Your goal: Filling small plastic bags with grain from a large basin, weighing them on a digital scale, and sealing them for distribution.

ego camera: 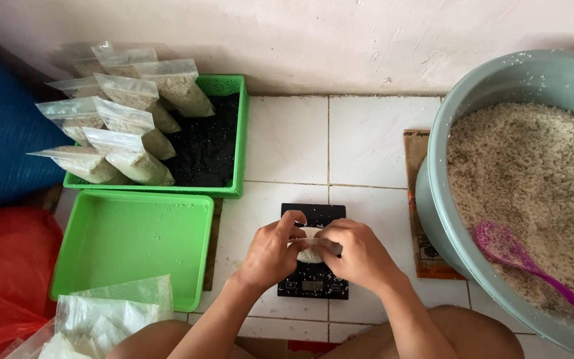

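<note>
My left hand (272, 252) and my right hand (359, 256) meet over a small black digital scale (313, 279) on the white tiled floor. Together they pinch a small clear plastic bag of rice (310, 252) that rests on the scale; most of the bag is hidden by my fingers. Loose grains lie scattered on the scale's platform. A large grey-green basin (433, 199) full of rice stands to the right, with a pink scoop (513, 256) lying in the rice.
A green tray (237, 143) at the back left holds several filled, sealed bags of rice (124, 119). An empty green tray (134, 239) sits in front of it. Empty clear bags (111, 316) lie at lower left beside red plastic (11, 259). Brown cardboard (416, 156) lies under the basin.
</note>
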